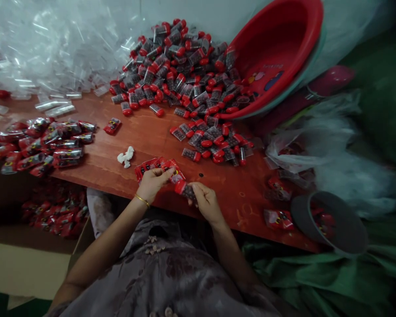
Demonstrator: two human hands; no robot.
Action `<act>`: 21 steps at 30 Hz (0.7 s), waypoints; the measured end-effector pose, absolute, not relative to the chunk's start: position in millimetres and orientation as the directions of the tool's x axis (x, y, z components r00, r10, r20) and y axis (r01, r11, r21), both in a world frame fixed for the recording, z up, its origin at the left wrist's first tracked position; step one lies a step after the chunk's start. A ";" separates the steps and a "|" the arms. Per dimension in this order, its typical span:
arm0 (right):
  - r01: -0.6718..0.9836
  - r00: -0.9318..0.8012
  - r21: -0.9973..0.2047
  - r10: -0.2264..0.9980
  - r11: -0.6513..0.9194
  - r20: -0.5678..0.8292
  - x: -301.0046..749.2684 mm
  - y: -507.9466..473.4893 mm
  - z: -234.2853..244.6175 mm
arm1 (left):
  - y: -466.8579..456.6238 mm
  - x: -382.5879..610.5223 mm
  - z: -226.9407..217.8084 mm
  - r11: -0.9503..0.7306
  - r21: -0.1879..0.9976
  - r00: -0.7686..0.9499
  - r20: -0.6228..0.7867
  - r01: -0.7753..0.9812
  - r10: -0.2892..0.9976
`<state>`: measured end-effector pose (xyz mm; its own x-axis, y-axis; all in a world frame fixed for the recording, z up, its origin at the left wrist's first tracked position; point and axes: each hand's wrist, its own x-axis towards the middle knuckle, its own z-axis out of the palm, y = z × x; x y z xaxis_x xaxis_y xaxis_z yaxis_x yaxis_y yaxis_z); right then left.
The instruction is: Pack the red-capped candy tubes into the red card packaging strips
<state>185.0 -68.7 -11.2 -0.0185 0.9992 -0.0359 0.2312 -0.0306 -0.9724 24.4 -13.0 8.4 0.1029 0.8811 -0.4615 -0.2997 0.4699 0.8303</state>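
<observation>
My left hand (153, 181) is closed on a small stack of flat red printed wrappers (153, 166) at the near edge of the wooden table (145, 132). My right hand (205, 201) pinches a small clear vial with a red cap (184, 189), its capped end at the wrapper my left hand holds. A big heap of the same red-capped vials (185, 75) covers the far middle of the table. Wrapped, finished packs (42, 143) lie in a pile at the left.
A red plastic basin (277, 53) leans tilted at the back right, vials spilling from it. Clear plastic sleeves (53, 48) are heaped at the back left. A white crumpled scrap (126, 156) lies near my left hand. A grey container (330, 222) and plastic bags sit at the right.
</observation>
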 end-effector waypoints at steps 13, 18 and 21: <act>0.261 0.012 -0.965 1.000 0.012 0.015 179.7 -71.4 -22.0 | -18.9 28.0 5.2 0.442 0.850 0.229 -0.388 -0.287 0.893; 0.290 0.073 -0.957 0.997 0.017 0.040 180.6 -70.6 -24.4 | -21.8 29.8 -5.5 0.413 0.877 0.188 -0.375 -0.245 0.908; 0.294 0.130 -0.956 0.991 0.002 0.042 180.2 -69.0 -25.5 | -23.8 32.1 -9.9 0.398 0.893 0.121 -0.380 -0.210 0.917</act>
